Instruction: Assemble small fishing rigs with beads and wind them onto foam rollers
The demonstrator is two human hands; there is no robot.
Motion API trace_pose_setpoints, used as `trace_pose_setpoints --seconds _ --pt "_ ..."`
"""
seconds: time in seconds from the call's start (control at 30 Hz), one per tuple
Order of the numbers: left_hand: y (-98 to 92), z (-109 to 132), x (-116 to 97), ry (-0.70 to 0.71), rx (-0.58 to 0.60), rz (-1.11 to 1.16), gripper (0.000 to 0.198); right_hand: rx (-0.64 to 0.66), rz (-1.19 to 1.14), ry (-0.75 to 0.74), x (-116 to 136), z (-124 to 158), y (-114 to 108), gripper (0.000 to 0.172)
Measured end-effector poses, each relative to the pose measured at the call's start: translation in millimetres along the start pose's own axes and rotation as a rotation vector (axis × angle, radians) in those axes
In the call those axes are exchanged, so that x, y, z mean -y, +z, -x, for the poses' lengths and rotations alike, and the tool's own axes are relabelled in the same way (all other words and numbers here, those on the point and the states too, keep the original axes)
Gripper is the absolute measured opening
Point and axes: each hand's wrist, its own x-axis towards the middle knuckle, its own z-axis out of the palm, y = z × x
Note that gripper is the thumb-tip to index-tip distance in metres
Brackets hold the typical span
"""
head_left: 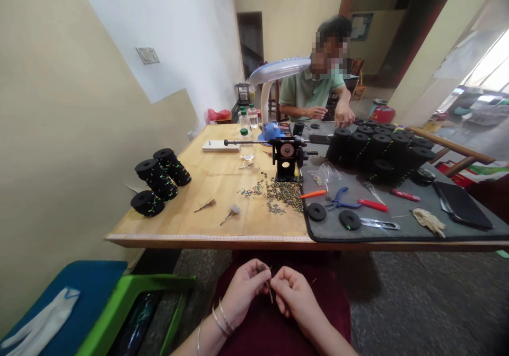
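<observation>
My left hand (248, 288), with bangles at its wrist, is closed round a small thin stick-like item (271, 294) above my lap, in front of the table edge. Close beside it, my right hand (292, 292) is pinched at the same spot; what its fingertips hold is too small to make out. Beyond my hands on the wooden table lie two small bristly bundles (232, 214) and a pile of tiny metallic pieces (284, 193). A black hand-cranked device (286, 157) stands behind the pile.
Black foam stacks (148, 203) stand at the table's left, more (369, 147) on the grey mat (409, 229) at right. Blue pliers (342, 199), snips (379, 223) and red-handled tools lie nearer. A person (314, 94) sits across, by a lamp (278, 70). A green crate (107, 308) is lower left.
</observation>
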Motion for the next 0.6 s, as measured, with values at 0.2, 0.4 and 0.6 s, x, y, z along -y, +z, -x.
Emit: trace_pose_setpoints --seconds 0.2,0.4,0.6 --pt "-0.9 -0.4 1.4 0.017 -0.005 -0.029 0.022 0.008 0.004 0.006 -1.1 -0.6 1.4 0.035" --pt "-0.7 0.4 -0.4 0.054 -0.006 -0.104 0.02 0.006 0.011 0.018 0.2 -1.3 1.9 0.034" --pt "-1.3 0.8 -1.6 0.112 -0.022 -0.228 0.018 -0.017 0.024 0.029 2.2 -2.1 2.1 0.037"
